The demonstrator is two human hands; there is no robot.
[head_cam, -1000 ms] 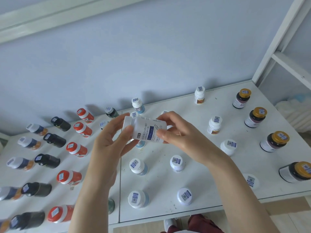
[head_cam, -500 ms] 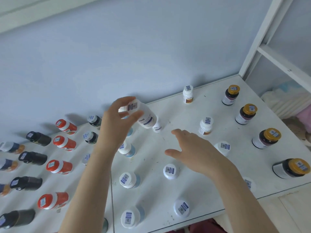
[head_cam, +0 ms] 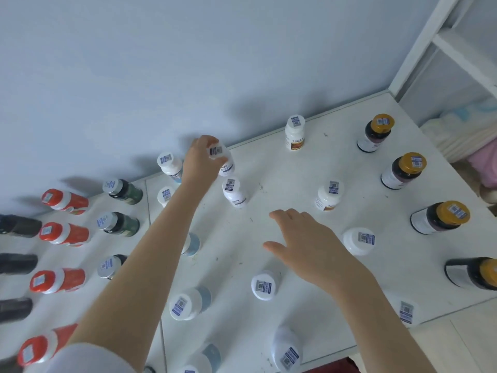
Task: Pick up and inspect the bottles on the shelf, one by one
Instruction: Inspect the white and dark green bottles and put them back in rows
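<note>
White shelf (head_cam: 282, 184) spans the frame. Your left hand (head_cam: 200, 162) clamps its fingers on a white bottle (head_cam: 227, 165), upper centre. Your right hand (head_cam: 309, 246) hovers, fingers apart.

Left hand (head_cam: 200, 164) covers most of the white bottle (head_cam: 226, 166) at 12 o'clock; seems to grip near the cap, contact points out of sight. Forearm (head_cam: 161, 238) hides parts of the bluish bottle (head_cam: 194, 244) and silver-capped bottle (head_cam: 107, 266). Black bottles (head_cam: 18, 226) at 9 o'clock, gold-capped bottle (head_cam: 468, 273) at 4 o'clock: cropped by frame edge. Label print too small to read.
</note>
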